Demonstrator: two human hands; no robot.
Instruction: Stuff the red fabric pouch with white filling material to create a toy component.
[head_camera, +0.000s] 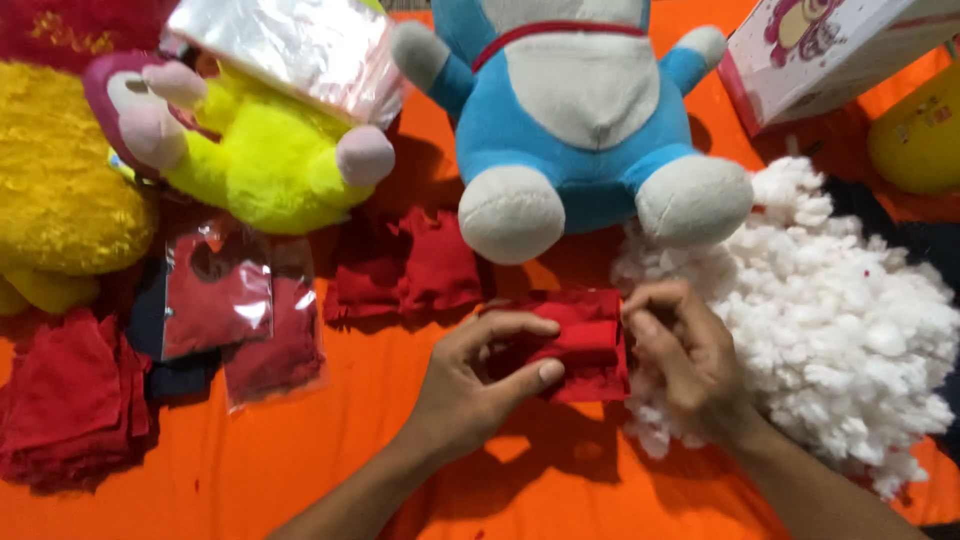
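My left hand (475, 375) grips a small red fabric pouch (585, 345) that lies on the orange cloth (330, 450), thumb and fingers pinching its left side. My right hand (685, 355) is at the pouch's right edge, fingers curled against the fabric. Whether it holds stuffing I cannot tell. A heap of white fluffy stuffing (840, 320) lies just right of that hand, touching its wrist.
A blue and white plush toy (575, 110) sits behind the pouch. A yellow and pink plush (255, 150) lies at the left under clear plastic (290, 45). Red fabric pieces (410, 270), bagged ones (240, 310) and a stack (70, 400) lie left. A pink-white box (830, 50) stands top right.
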